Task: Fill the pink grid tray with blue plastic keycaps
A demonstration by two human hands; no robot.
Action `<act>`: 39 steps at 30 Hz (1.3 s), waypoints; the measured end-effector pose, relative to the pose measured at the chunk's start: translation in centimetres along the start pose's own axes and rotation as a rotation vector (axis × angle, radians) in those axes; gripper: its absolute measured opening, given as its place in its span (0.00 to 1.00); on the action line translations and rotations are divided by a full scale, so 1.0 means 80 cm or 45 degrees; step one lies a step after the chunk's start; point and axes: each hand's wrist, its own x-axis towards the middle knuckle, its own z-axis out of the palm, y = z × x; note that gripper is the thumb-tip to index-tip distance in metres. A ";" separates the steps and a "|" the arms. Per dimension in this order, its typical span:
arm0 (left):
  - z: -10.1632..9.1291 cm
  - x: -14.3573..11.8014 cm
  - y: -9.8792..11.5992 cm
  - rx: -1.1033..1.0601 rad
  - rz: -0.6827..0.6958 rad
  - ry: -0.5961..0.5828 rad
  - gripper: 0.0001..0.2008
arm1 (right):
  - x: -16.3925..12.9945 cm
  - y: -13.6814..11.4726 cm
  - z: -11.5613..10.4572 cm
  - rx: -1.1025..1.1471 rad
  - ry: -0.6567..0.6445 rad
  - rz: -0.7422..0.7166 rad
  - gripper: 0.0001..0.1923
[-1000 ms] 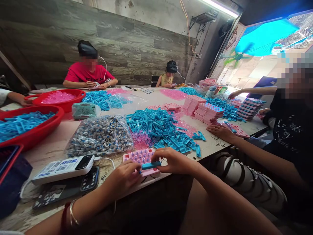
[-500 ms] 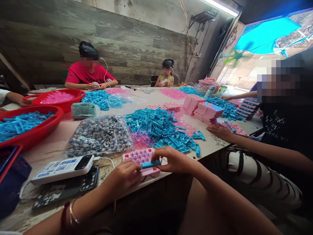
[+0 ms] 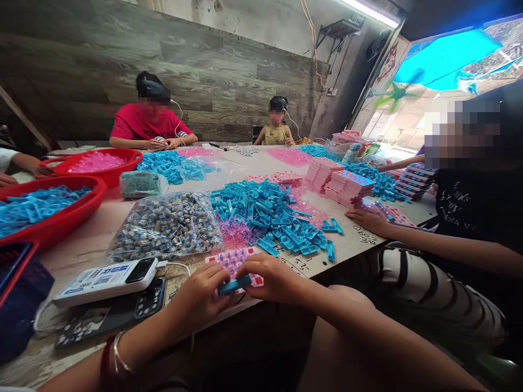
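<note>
Blue bar (image 3: 234,284): smooth plastic with a slight shine, held between the left hand (image 3: 200,296) and the right hand (image 3: 274,280).
Pink tray (image 3: 233,260): light plastic with a matt look.
Blue pile (image 3: 267,215): same hard plastic, glossy edges.
Bag (image 3: 167,224): thin clear plastic film, wrinkled and shiny.
Red basins (image 3: 61,220): thick glossy plastic.
Tabletop (image 3: 102,226): pale board, matt and worn, with pen marks.
Wall (image 3: 229,81): grey wood-grain planks, matt.
Bangle (image 3: 119,354): looks like thin metal, shiny.
Power bank (image 3: 107,279): white smooth plastic case.
</note>
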 end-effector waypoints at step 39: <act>-0.003 0.006 -0.008 -0.187 -0.007 -0.095 0.11 | 0.011 0.003 -0.013 0.019 -0.256 0.026 0.07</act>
